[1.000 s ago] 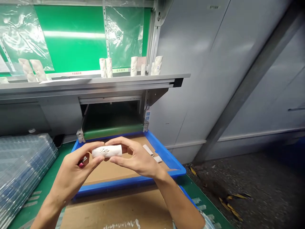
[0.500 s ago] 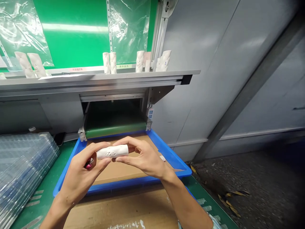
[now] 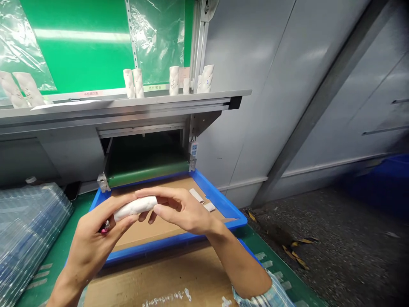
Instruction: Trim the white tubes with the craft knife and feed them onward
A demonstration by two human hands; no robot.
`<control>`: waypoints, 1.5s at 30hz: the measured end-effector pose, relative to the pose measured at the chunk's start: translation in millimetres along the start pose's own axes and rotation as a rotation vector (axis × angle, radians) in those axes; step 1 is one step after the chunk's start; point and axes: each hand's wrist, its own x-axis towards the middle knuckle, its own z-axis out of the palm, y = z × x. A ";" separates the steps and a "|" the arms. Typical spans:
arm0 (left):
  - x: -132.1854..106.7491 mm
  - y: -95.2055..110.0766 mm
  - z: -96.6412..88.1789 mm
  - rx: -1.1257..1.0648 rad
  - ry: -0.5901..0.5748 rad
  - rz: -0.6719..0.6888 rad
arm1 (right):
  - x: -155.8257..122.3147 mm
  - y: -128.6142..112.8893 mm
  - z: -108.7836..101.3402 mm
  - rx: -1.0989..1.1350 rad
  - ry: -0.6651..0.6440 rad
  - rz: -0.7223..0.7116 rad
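Note:
A small white tube with a dimpled surface is held over the blue tray, tilted a little up to the right. My left hand is closed around its left end, fingers above and thumb below. Something small, pink and shiny shows in the left palm; its kind is unclear. My right hand is closed at the tube's right end, thumb tip against it and index finger along the top. Two white pieces, one a hollow tube and one a shorter piece, lie in the tray beyond my right hand.
The blue tray, lined with cardboard, sits below a green conveyor belt end. Clear plastic trays are stacked at left. Several white tubes stand on the shelf above. Cardboard lies in front.
The tube has been turned, so its engraved lettering no longer shows, and it is now tilted. The view has shifted right, and a hollow white tube is now visible in the tray.

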 end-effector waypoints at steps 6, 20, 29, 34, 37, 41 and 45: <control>-2.7 0.2 -0.6 0.091 0.004 0.064 | 1.4 2.1 -0.4 0.018 0.020 -0.039; -8.6 5.2 2.3 0.101 0.052 0.136 | 1.0 5.1 -1.5 0.046 0.008 -0.069; -9.3 3.7 3.3 0.115 0.065 0.145 | 2.5 -2.2 3.5 0.031 0.093 -0.009; -7.9 1.2 2.2 0.098 0.034 0.149 | 2.3 -0.7 3.6 0.065 0.068 -0.036; -7.4 1.3 2.3 0.106 0.042 0.137 | 2.4 2.3 2.9 0.056 0.069 -0.047; -5.6 1.8 3.6 0.131 0.042 0.113 | 2.1 4.0 4.4 0.019 0.031 -0.064; -3.2 3.1 1.9 0.194 -0.009 0.080 | 2.6 6.1 7.4 -0.174 0.159 -0.099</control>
